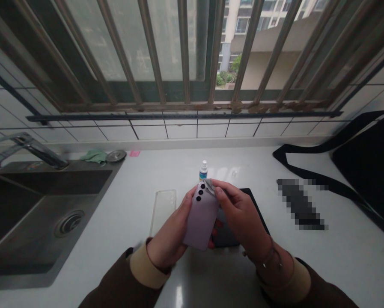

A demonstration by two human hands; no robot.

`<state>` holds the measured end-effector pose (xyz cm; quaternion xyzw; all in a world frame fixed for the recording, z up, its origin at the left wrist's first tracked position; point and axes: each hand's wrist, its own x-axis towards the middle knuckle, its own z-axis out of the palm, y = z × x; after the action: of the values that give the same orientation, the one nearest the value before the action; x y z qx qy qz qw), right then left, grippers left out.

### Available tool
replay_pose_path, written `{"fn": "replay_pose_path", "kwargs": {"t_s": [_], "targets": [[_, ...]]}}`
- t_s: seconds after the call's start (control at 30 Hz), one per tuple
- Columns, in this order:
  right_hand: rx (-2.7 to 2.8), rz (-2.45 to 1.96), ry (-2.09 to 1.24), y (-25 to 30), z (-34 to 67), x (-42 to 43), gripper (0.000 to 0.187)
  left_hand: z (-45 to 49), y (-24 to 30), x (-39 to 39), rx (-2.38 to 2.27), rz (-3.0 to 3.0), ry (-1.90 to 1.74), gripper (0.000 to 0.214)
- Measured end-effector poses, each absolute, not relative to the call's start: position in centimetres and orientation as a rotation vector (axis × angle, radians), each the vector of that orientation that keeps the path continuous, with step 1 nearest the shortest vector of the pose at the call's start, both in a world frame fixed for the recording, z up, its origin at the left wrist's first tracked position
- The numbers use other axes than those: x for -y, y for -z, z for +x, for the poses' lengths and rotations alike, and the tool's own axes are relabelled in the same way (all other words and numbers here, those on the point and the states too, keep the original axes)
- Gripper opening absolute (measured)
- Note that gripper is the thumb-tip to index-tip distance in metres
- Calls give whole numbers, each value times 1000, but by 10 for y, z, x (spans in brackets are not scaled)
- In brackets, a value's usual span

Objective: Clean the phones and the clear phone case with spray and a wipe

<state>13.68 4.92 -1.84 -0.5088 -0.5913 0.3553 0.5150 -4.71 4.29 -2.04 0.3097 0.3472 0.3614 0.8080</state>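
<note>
A light purple phone (202,220) is held back side up, its camera lenses near the upper left corner. My left hand (172,233) wraps round its left edge, with fingertips showing beyond the right edge. A small grey cloth (208,187) lies against the phone's top right, pinched in the fingers of my right hand (238,207). Just behind the phone stands a small white-capped bottle (203,169), partly hidden. Under my right hand lies a dark flat tablet-like thing (228,233), mostly covered. To the left is a clear phone case (164,207).
A steel sink (82,188) with a faucet (34,149) fills the left side. Beside it are a green cloth (94,156), a metal drain cover (116,155) and a pink piece (135,153). A black strapped bag (368,158) and a blurred-out dark object (302,205) lie right.
</note>
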Motion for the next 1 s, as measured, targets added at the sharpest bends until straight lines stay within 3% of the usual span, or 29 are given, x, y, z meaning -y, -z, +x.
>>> {"fn": "replay_pose_path", "kwargs": {"t_s": [0.23,0.57,0.8,1.0], "targets": [[1224,-1151,-1243,27,133,-52,48,-45,22,-42,-753,645,-850,72],[995,-1059,-1524,28,122,-48,36,-44,14,-46,-803,668,-945,70],[1257,-1188,-1229,24,127,-50,35,-42,15,-50,-1056,781,-1099,58],[1653,-1265,-795,22,115,-33,32,-40,18,-47,-980,758,-1182,65]]}}
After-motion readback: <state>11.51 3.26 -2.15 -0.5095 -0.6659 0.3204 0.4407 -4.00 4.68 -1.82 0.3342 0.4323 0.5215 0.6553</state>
